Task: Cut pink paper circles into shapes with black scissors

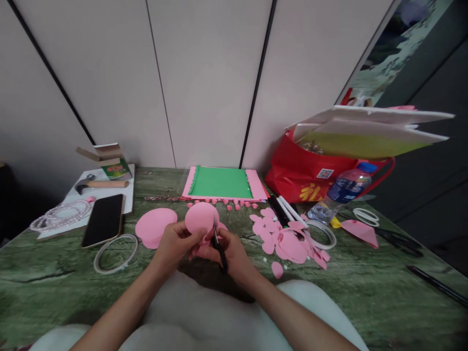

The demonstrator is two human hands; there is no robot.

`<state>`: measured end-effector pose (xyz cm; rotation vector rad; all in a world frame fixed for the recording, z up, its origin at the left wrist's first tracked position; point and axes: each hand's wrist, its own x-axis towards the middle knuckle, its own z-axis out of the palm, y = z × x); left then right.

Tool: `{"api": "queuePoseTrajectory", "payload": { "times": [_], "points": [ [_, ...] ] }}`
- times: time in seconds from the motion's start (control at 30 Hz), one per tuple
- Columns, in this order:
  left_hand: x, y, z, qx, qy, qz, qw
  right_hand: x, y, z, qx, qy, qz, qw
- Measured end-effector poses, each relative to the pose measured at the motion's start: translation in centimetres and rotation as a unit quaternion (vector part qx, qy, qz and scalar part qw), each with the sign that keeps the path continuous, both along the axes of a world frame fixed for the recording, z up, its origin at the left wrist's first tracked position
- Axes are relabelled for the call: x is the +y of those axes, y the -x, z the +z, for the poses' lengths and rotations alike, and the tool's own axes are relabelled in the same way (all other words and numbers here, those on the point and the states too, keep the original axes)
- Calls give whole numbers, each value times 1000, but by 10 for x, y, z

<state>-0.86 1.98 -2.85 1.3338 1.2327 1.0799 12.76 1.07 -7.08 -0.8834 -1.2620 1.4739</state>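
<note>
Now, mid-frame, L hand (172,244) pinches pink circle (199,217) w/ fingers; R hand (236,254) has fingers round black scissors (221,255), blades at circle's edge.

Phone (103,220) left, scissors (220,251) centre, bottle (341,191) right

A pale grey wall (212,73) of upright panels rises at the far edge of the desk (36,292), split by dark seams. The desk has a green, wood-grained top. To the far right are a multicoloured patterned panel (391,48) and a dark surface (442,112). Light is dim, leaving the left in shadow.
</note>
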Motion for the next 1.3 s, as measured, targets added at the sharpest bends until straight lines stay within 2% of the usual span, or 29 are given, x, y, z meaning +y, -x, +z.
{"api": "queuePoseTrajectory", "payload": {
  "times": [0.3,0.47,0.67,0.8,1.03,1.3],
  "points": [
    [-2,-4,5,-25,1,-15,1000,0,-3,1,-4,22,-5,1000],
    [2,-5,1,-15,32,-10,999,1,-1,-3,3,23,17,1000],
    [4,-2,-2,-22,63,-10,998,7,2,-14,18,-5,15,1000],
    [4,-1,-1,-24,80,-11,996,8,4,-14,16,-14,11,1000],
    [3,-2,6,-29,68,-2,997,5,5,-8,-2,-23,-25,999],
    [2,-5,2,0,2,0,1000,-1,5,-2,13,-18,-22,999]
  ]
}}
